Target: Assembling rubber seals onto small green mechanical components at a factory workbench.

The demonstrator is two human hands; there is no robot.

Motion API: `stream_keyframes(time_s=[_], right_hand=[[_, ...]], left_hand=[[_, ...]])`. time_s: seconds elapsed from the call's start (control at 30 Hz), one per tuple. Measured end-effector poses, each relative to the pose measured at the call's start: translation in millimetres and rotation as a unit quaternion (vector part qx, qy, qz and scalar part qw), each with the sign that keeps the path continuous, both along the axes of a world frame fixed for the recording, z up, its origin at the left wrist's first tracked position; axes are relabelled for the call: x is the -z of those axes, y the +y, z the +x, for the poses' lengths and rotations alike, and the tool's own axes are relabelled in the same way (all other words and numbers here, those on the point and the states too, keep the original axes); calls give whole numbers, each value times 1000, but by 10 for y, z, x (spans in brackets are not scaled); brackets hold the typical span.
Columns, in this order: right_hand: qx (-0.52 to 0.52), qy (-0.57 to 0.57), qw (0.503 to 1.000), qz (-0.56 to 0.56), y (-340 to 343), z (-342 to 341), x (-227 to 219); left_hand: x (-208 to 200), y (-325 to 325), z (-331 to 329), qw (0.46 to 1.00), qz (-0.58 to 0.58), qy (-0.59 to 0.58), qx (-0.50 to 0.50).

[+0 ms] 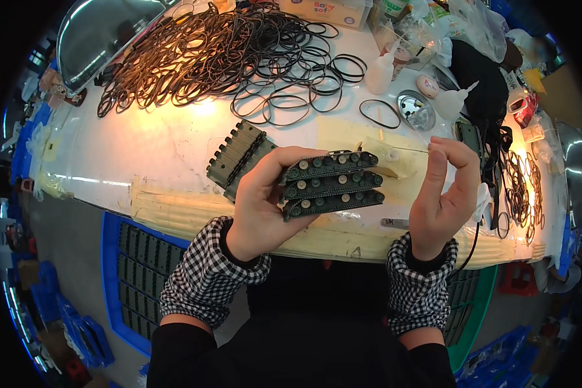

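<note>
Between the fingers and thumb of my left hand [258, 200] is a stack of dark green toy tank tracks [333, 184], three rows with small round wheels along their sides. My right hand [443, 197] is raised to the right of them, apart from the stack. Its thumb and forefinger come together in a pinch, near a thin dark line; what they hold is too small to make out. Behind my left hand lies a pile of olive-green toy parts [239, 158] with black track pieces along one edge.
A large heap of black rubber bands [226, 58] covers the table's back left, beneath a lamp [103, 39]. A loose band [379, 114], metal dish [415, 110] and white squeeze bottles [454, 99] stand back right. A blue tray [113, 278] and green tray [478, 310] flank me below.
</note>
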State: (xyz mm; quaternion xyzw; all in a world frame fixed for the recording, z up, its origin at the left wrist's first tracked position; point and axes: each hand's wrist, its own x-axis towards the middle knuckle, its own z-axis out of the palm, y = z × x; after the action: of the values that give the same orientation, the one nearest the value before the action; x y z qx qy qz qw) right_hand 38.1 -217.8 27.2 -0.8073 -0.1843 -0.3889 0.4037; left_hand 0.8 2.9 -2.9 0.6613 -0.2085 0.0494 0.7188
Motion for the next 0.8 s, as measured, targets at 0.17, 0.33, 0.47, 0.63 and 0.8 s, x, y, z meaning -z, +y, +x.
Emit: stream_keyframes(time_s=[0.17,0.33,0.47,0.63,0.8], right_hand=[[49,27,981,-188,-38,38,34],[66,-20,991,-115,-12,-53,-17],[-107,24,991,82,90,-208,-64],[-245,110,953,137,315,-212,56],[-241,102,957,129,369,-197,101]], left_hand=[[-20,-6,-1,1000,-5,-3,-9],[3,-9,-7,1000,-17,4,-16],[-10,-19,2,1000,-20,5,-9],[-9,-24,-11,1000,-11,11,-20],[-10,-20,-15,1000,-3,7,-26]])
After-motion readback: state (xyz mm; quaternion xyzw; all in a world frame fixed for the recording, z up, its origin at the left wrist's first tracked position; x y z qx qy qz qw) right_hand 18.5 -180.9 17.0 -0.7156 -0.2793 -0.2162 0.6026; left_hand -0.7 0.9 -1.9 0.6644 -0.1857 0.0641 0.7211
